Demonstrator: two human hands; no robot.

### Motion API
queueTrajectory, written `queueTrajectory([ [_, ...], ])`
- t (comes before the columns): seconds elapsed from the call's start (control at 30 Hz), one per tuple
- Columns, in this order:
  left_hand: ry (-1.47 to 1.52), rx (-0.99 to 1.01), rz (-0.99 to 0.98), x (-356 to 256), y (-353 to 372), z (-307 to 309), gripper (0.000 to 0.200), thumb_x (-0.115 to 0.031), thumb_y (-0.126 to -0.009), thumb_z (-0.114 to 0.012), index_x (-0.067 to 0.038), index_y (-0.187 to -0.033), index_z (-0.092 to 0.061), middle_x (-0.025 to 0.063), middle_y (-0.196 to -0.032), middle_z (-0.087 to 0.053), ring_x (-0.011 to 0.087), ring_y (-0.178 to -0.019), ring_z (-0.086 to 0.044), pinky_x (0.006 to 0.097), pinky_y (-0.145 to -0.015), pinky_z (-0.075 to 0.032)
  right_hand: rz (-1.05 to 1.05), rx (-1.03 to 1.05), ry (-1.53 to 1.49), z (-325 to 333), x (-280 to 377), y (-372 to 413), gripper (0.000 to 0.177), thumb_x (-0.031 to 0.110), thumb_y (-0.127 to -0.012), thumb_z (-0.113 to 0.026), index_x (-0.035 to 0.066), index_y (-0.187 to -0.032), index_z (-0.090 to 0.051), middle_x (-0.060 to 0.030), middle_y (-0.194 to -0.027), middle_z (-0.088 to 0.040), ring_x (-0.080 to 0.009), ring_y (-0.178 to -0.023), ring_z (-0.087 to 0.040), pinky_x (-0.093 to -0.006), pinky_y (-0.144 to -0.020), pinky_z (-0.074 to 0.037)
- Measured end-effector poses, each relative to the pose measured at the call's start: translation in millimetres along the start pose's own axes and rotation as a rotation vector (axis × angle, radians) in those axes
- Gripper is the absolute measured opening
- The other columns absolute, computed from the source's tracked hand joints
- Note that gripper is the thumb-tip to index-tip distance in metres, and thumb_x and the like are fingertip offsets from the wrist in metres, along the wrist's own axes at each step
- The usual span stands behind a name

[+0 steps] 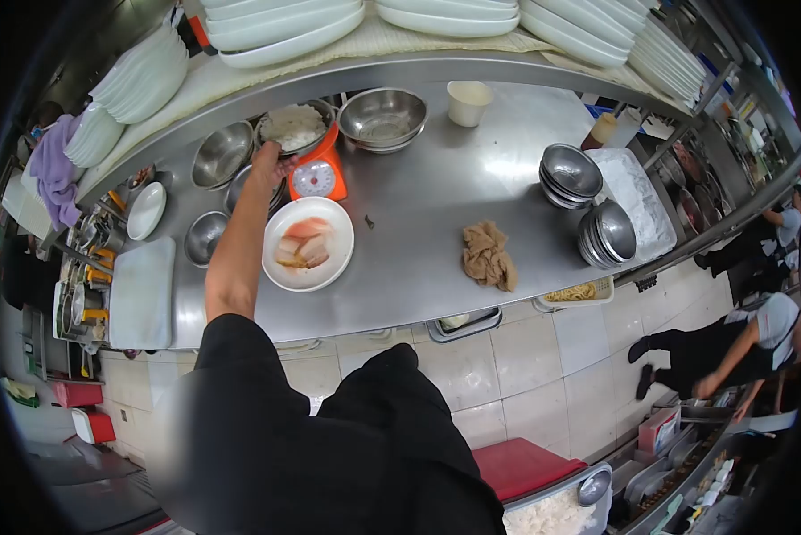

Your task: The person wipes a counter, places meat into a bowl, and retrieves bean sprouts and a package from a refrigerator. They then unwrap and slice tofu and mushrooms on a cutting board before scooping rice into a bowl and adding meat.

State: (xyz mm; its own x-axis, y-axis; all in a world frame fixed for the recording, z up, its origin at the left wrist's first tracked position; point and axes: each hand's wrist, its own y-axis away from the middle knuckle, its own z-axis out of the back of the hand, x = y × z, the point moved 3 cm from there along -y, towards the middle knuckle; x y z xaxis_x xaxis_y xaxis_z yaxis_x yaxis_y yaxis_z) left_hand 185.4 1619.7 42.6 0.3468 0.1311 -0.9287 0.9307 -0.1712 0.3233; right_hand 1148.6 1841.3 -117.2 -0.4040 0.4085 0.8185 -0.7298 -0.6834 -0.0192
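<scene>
My left hand (274,167) reaches out across the steel counter, at the near rim of a metal bowl (327,114) of white, shredded-looking food (293,127). Its fingers are curled and look closed on that rim. The bowl rests on or against an orange dial scale (316,178). Just nearer to me, a round white plate (340,265) carries pink and pale slices (305,242), perhaps fish or meat. Beside my wrist stand more metal bowls (206,236). My right hand is out of view.
A crumpled brown cloth (487,256), stacked metal bowls (571,174) and a white tub (469,102) stand on the counter (409,232). A cutting board (142,294) lies at left. White plates (284,36) fill the shelf above. Another person (730,348) bends at right.
</scene>
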Motion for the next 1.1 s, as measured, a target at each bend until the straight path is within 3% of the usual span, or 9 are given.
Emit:
queueTrajectory([
  [0.23,-0.042,0.052,0.087,9.7,8.0,5.2,0.036,-0.027,-0.080,-0.042,0.001,-0.099,-0.052,0.0206,-0.087,-0.062,0.0266,-0.075,-0.064,0.0345,-0.056,-0.050,0.014,0.018,0.010,-5.8,17.7,5.7,0.017,0.013,-0.078,-0.055,0.006,-0.094,-0.057,-0.0063,-0.079,-0.057,-0.0179,-0.076,-0.056,-0.0290,-0.066,-0.048],
  [0.3,0.007,0.065,0.150,6.1,14.7,1.7,0.050,-0.037,-0.077,-0.045,0.003,-0.107,-0.049,0.0226,-0.094,-0.060,0.0265,-0.075,-0.062,0.0360,-0.065,-0.050,0.014,0.014,0.012,-5.0,20.2,5.9,0.018,0.013,-0.079,-0.055,0.006,-0.094,-0.057,-0.0063,-0.080,-0.057,-0.0179,-0.076,-0.056,-0.0290,-0.066,-0.048],
  [0.43,-0.002,-0.135,0.081,2.2,33.6,-3.7,0.058,-0.043,-0.076,-0.046,0.004,-0.111,-0.046,0.0229,-0.093,-0.059,0.0290,-0.073,-0.061,0.0350,-0.061,-0.048,0.006,0.011,0.006,-6.0,22.8,5.3,0.018,0.014,-0.079,-0.055,0.006,-0.095,-0.057,-0.0063,-0.081,-0.057,-0.0178,-0.077,-0.055,-0.0290,-0.067,-0.048],
  [0.5,-0.088,-0.219,0.068,3.5,40.4,-0.7,0.056,-0.043,-0.076,-0.048,0.005,-0.103,-0.048,0.0197,-0.074,-0.060,0.0298,-0.057,-0.061,0.0383,-0.049,-0.047,-0.001,0.005,0.001,-4.5,30.0,10.5,0.019,0.014,-0.079,-0.055,0.005,-0.095,-0.057,-0.0064,-0.081,-0.057,-0.0178,-0.077,-0.055,-0.0290,-0.067,-0.047],
  [0.6,-0.070,-0.288,0.068,6.3,44.1,5.2,0.056,-0.045,-0.074,-0.051,0.003,-0.103,-0.049,0.0158,-0.069,-0.057,0.0283,-0.055,-0.059,0.0374,-0.046,-0.044,-0.010,-0.001,-0.001,-1.3,28.5,10.7,0.020,0.015,-0.079,-0.055,0.005,-0.096,-0.057,-0.0064,-0.082,-0.057,-0.0178,-0.078,-0.055,-0.0290,-0.067,-0.047],
  [0.73,-0.027,-0.326,0.041,1.0,58.7,3.3,0.055,-0.047,-0.073,-0.053,0.000,-0.102,-0.050,0.0131,-0.068,-0.055,0.0260,-0.053,-0.057,0.0360,-0.046,-0.041,-0.017,-0.012,-0.006,5.0,20.6,3.0,0.021,0.016,-0.079,-0.055,0.005,-0.096,-0.057,-0.0064,-0.083,-0.056,-0.0177,-0.078,-0.055,-0.0290,-0.068,-0.047],
  [0.83,-0.026,-0.247,0.047,0.1,57.8,5.1,0.061,-0.046,-0.074,-0.051,-0.005,-0.116,-0.039,0.0115,-0.073,-0.053,0.0233,-0.056,-0.055,0.0344,-0.047,-0.041,-0.025,-0.019,-0.014,10.1,19.1,0.8,0.021,0.016,-0.079,-0.055,0.005,-0.097,-0.057,-0.0064,-0.083,-0.056,-0.0177,-0.079,-0.055,-0.0290,-0.068,-0.047],
  [1.03,0.008,-0.310,0.017,0.5,49.9,3.7,0.047,-0.038,-0.075,-0.053,-0.007,-0.109,-0.044,0.0096,-0.069,-0.052,0.0223,-0.054,-0.054,0.0337,-0.046,-0.042,-0.045,-0.042,-0.033,25.1,12.6,-5.1,0.023,0.017,-0.079,-0.054,0.004,-0.098,-0.057,-0.0064,-0.085,-0.056,-0.0176,-0.080,-0.055,-0.0290,-0.069,-0.047],
  [1.1,0.060,-0.334,-0.035,-1.8,49.8,3.5,0.038,-0.033,-0.073,-0.056,-0.001,-0.092,-0.051,0.0120,-0.066,-0.051,0.0244,-0.051,-0.054,0.0373,-0.046,-0.041,-0.049,-0.054,-0.039,29.4,8.5,-5.6,0.023,0.018,-0.079,-0.054,0.004,-0.098,-0.057,-0.0064,-0.085,-0.056,-0.0176,-0.080,-0.055,-0.0290,-0.069,-0.046],
])
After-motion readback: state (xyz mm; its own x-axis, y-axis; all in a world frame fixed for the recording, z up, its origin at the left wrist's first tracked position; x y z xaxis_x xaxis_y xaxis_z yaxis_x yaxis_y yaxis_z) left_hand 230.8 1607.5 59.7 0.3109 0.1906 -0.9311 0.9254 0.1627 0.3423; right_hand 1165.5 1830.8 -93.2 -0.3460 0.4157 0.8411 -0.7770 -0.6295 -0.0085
